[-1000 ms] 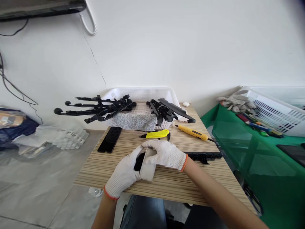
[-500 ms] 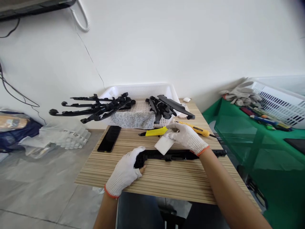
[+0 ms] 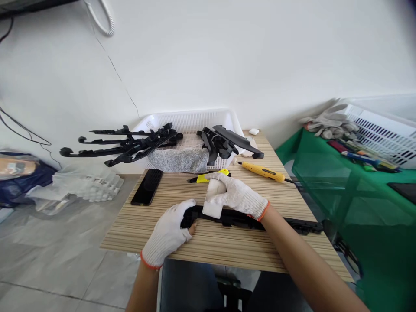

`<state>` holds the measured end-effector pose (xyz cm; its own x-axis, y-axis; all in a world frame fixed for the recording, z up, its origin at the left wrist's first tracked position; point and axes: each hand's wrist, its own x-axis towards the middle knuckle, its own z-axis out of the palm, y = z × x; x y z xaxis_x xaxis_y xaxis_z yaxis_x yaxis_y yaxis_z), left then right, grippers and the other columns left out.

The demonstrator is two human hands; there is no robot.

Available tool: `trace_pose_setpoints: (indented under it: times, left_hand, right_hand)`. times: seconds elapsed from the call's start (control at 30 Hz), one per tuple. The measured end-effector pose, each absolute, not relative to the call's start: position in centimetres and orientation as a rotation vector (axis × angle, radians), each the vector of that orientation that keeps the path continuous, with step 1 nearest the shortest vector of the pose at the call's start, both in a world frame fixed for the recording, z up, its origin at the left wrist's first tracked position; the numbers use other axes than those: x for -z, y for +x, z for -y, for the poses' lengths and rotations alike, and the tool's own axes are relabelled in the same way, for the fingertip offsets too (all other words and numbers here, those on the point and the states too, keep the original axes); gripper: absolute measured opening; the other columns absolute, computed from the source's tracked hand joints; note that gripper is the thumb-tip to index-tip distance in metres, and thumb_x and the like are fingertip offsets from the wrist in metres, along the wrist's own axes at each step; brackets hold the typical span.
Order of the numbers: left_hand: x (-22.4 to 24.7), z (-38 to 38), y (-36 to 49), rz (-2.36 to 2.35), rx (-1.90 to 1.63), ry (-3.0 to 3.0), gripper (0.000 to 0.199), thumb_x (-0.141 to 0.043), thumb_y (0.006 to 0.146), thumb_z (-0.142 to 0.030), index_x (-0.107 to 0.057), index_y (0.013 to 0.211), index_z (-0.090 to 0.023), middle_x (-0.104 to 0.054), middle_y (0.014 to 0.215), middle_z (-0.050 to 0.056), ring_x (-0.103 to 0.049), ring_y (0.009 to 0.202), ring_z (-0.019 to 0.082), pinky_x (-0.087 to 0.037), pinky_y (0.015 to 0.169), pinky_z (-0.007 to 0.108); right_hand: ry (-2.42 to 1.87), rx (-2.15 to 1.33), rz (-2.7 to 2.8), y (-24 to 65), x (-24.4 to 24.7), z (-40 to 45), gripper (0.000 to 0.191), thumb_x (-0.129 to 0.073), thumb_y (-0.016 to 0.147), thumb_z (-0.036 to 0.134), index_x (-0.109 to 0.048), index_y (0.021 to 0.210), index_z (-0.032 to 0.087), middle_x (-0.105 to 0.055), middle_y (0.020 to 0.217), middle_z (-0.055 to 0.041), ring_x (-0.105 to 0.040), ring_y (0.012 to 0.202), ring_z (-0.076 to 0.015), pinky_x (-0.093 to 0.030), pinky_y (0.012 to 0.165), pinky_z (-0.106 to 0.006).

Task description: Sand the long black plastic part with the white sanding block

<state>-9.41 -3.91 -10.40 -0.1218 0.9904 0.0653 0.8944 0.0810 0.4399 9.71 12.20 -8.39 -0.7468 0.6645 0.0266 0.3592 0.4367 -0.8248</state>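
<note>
A long black plastic part (image 3: 234,217) lies across the striped table (image 3: 156,242). Around its left end my left hand (image 3: 170,234) is closed, in a white knit glove with a bare thumb tip. In my gloved right hand (image 3: 238,197) is a flat white pad (image 3: 213,198), pinched between the fingers. The pad's lower edge overlaps the black part near its left portion; whether it presses on it I cannot tell. Just behind the pad lies a yellow utility knife (image 3: 203,177), partly covered by my right fingers.
Behind the knife stands a white basket (image 3: 191,116) with black plastic parts (image 3: 143,145) and a grey cloth (image 3: 178,160) over its front. A phone (image 3: 147,187) lies left, a yellow corded tool (image 3: 263,171) right. Gloves (image 3: 331,123) and pens lie on a green-covered table (image 3: 320,160).
My right hand has moved left with the white pad, which now stands steeper over the black part. The black part's right end has swung slightly toward me. My left hand keeps its hold.
</note>
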Motion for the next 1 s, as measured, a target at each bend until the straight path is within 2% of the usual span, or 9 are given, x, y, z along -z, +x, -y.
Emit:
trace_pose_setpoints:
  times: [0.2,0.4,0.5,0.6,0.67,0.73,0.8,0.9,1.0]
  left_hand:
    - [10.8,4.1,-9.5,-2.115,-0.565,1.942,0.043,-0.060,0.085,-0.042,-0.061,0.122,-0.022,-0.070,0.121,0.008,-0.065,0.112,0.024,-0.050,0.100,0.039]
    - [10.0,4.0,-9.2,-2.047,-0.575,1.963,0.027,-0.060,0.087,-0.040,-0.066,0.108,-0.025,-0.071,0.109,0.004,-0.065,0.102,0.022,-0.051,0.093,0.037]
    - [10.0,4.0,-9.3,-2.058,-0.581,1.950,0.029,-0.061,0.087,-0.044,-0.066,0.109,-0.024,-0.071,0.110,0.005,-0.065,0.103,0.022,-0.051,0.094,0.037]
    - [10.3,4.0,-9.5,-2.072,-0.588,1.936,0.032,-0.063,0.086,-0.045,-0.065,0.110,-0.023,-0.071,0.112,0.005,-0.065,0.104,0.023,-0.050,0.096,0.038]
    - [10.5,4.0,-9.5,-2.080,-0.602,1.943,0.031,-0.064,0.086,-0.043,-0.064,0.109,-0.022,-0.071,0.111,0.006,-0.065,0.104,0.023,-0.051,0.096,0.039]
    - [10.6,4.1,-9.5,-2.085,-0.622,1.961,0.029,-0.065,0.085,-0.041,-0.064,0.107,-0.022,-0.071,0.110,0.006,-0.065,0.103,0.023,-0.051,0.095,0.039]
    - [10.7,4.1,-9.5,-2.093,-0.636,1.979,0.026,-0.064,0.085,-0.040,-0.063,0.104,-0.022,-0.071,0.107,0.005,-0.066,0.101,0.023,-0.052,0.093,0.039]
    - [10.7,4.0,-9.3,-2.113,-0.648,2.000,0.022,-0.063,0.085,-0.039,-0.063,0.101,-0.023,-0.072,0.104,0.005,-0.067,0.097,0.023,-0.054,0.089,0.039]
    - [10.7,4.0,-9.3,-2.121,-0.667,2.011,0.020,-0.063,0.084,-0.035,-0.062,0.100,-0.023,-0.071,0.103,0.005,-0.067,0.096,0.023,-0.054,0.088,0.039]
  right_hand:
    - [-1.033,-1.065,2.511,9.5,7.7,-11.5,0.068,-0.076,0.074,0.037,-0.054,0.138,0.028,-0.069,0.113,-0.0078,-0.065,0.102,-0.0294,-0.050,0.086,-0.040]
    - [-1.061,-1.015,2.527,9.7,7.3,-11.1,0.067,-0.075,0.075,0.038,-0.055,0.138,0.032,-0.069,0.114,-0.0073,-0.066,0.101,-0.0305,-0.051,0.082,-0.038]
    - [-1.054,-1.038,2.524,10.0,7.2,-11.3,0.067,-0.075,0.074,0.035,-0.055,0.138,0.034,-0.070,0.110,-0.0057,-0.066,0.097,-0.0294,-0.051,0.082,-0.039]
    - [-1.060,-1.077,2.481,10.0,7.5,-11.7,0.070,-0.074,0.074,0.030,-0.052,0.141,0.034,-0.069,0.114,-0.0053,-0.065,0.102,-0.0295,-0.050,0.087,-0.041]
    - [-1.110,-1.047,2.354,10.0,7.6,-12.1,0.068,-0.073,0.075,0.027,-0.054,0.139,0.032,-0.069,0.113,-0.0050,-0.063,0.105,-0.0284,-0.049,0.091,-0.042]
    - [-1.123,-1.046,2.168,10.0,7.7,-12.3,0.057,-0.071,0.077,0.028,-0.058,0.133,0.027,-0.069,0.110,-0.0051,-0.063,0.104,-0.0258,-0.049,0.092,-0.039]
    - [-1.031,-1.202,2.071,10.0,7.6,-12.3,0.050,-0.067,0.081,0.031,-0.059,0.129,0.021,-0.069,0.107,-0.0054,-0.064,0.098,-0.0224,-0.051,0.087,-0.034]
    - [-0.962,-1.438,2.261,10.2,7.4,-12.0,0.055,-0.065,0.082,0.033,-0.056,0.134,0.019,-0.070,0.104,-0.0068,-0.066,0.091,-0.0220,-0.052,0.075,-0.031]
    - [-1.170,-1.216,2.551,10.1,7.4,-11.6,0.058,-0.067,0.081,0.039,-0.057,0.136,0.024,-0.070,0.108,-0.0092,-0.066,0.098,-0.0279,-0.050,0.079,-0.035]
